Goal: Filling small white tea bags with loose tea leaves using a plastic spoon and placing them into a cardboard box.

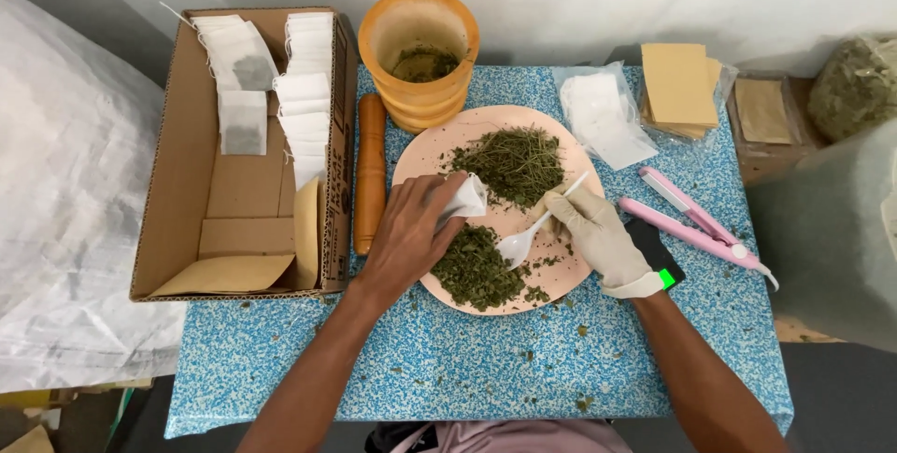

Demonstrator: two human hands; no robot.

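A wooden mortar and pestle stand beside a cardboard box.

Your left hand is bare and pinches a thin white paper-like sachet; your right hand wears a matt pale glove and holds a glossy white plastic spoon. Dry, rough green herbs lie on a smooth peach plate. Wooden mortar and pestle, matt. Cardboard box, plain brown. Tabletop is speckled blue.
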